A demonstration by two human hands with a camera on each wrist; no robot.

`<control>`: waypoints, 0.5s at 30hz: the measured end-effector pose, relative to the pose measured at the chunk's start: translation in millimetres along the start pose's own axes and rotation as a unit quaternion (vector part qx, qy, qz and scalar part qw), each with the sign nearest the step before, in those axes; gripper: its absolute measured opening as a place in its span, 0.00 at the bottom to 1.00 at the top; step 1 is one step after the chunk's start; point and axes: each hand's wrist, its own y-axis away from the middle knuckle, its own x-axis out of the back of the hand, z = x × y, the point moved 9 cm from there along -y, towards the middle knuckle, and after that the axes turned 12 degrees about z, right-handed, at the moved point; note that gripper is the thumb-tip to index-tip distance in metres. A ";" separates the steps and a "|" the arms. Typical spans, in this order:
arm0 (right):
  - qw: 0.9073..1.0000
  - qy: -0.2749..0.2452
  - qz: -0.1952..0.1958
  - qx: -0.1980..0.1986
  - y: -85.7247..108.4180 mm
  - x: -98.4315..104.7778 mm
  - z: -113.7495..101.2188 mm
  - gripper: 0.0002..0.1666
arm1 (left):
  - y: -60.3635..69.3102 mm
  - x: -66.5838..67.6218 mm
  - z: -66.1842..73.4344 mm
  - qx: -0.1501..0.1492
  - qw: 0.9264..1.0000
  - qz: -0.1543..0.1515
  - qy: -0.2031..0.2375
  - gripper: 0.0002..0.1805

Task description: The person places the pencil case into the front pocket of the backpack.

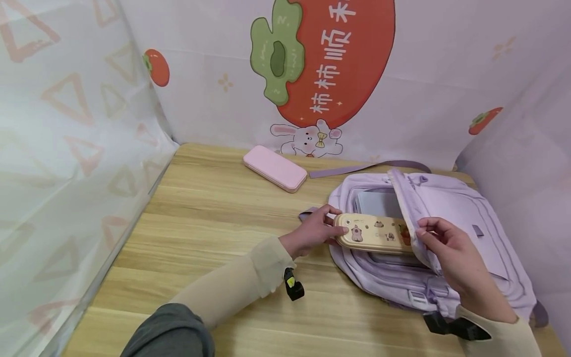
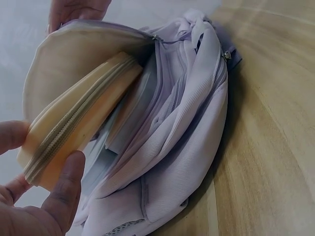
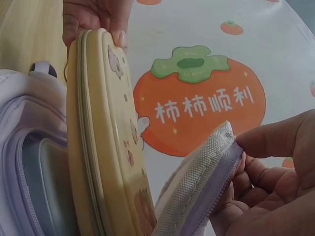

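A yellow zippered pencil case (image 1: 370, 233) with small cartoon animals is partly inside the open pocket of a lilac backpack (image 1: 464, 203). My left hand (image 1: 312, 230) grips its outer end between thumb and fingers. The zip (image 2: 64, 128) along its edge is closed in the left wrist view. My right hand (image 1: 455, 253) pinches the zippered edge of the backpack's flap (image 3: 197, 182) and holds it raised. Under the flap, the far end of the pencil case is hidden in the head view. Grey-blue flat items (image 1: 379, 202) show inside the pocket.
A pink case (image 1: 275, 168) lies on the wooden table (image 1: 200, 208) toward the back. One purple strap (image 1: 343, 170) trails behind the backpack. White printed sheets (image 1: 214, 109) hang behind the table and along its sides.
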 end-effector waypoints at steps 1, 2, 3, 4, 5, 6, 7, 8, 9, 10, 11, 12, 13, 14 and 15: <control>1.000 0.005 0.001 -0.001 0.1 -1.2 0.3 0.15 | 0.1 -0.3 -0.6 -0.001 1.000 0.002 -0.001 0.22; 1.000 0.012 0.002 -0.002 0.2 -2.2 0.7 0.14 | 0.5 -0.8 -1.2 -0.002 1.000 0.004 -0.002 0.22; 1.000 0.017 0.002 -0.003 0.4 -2.9 1.0 0.13 | 1.1 -1.2 -1.7 -0.004 1.000 0.005 -0.005 0.23; 1.000 0.018 0.001 -0.005 0.6 -3.6 1.4 0.13 | 1.6 -2.0 -2.6 -0.004 1.000 0.006 -0.005 0.23; 1.000 0.019 0.001 -0.006 0.9 -4.1 1.7 0.13 | 2.0 -2.6 -4.1 -0.004 1.000 0.007 -0.007 0.23; 1.000 0.013 -0.001 -0.006 1.0 -4.7 1.8 0.13 | 2.2 -3.3 -5.6 -0.004 1.000 0.007 -0.008 0.23; 1.000 0.010 -0.001 -0.007 1.1 -4.7 1.8 0.14 | 2.7 -3.9 -7.2 -0.004 1.000 0.007 -0.010 0.23; 1.000 0.006 -0.001 -0.008 1.2 -4.2 1.9 0.14 | 2.8 -4.4 -8.9 -0.004 1.000 0.007 -0.011 0.23; 1.000 -0.001 0.000 -0.009 1.2 -3.6 1.9 0.14 | 3.1 -4.8 -10.4 -0.005 1.000 0.008 -0.012 0.23; 1.000 -0.007 0.001 -0.010 1.1 -2.8 2.0 0.14 | 2.7 -5.2 -12.1 -0.005 1.000 0.009 -0.011 0.23; 1.000 -0.010 0.002 -0.012 1.2 -1.7 2.1 0.14 | 2.3 -5.3 -13.7 -0.006 1.000 0.010 -0.012 0.24; 1.000 -0.015 0.003 -0.013 1.1 -0.8 2.1 0.15 | 2.5 -5.6 -14.3 -0.008 1.000 0.012 -0.011 0.24; 1.000 -0.018 0.004 -0.015 0.9 0.1 2.2 0.15 | 3.0 -5.9 -14.3 -0.011 1.000 0.013 -0.011 0.24; 1.000 -0.023 0.004 -0.015 0.6 0.7 2.0 0.15 | 2.8 -6.7 -14.3 -0.014 1.000 0.013 -0.010 0.24; 1.000 -0.025 0.003 -0.015 0.3 1.1 1.7 0.15 | 2.7 -7.8 -14.1 -0.017 1.000 0.014 -0.008 0.23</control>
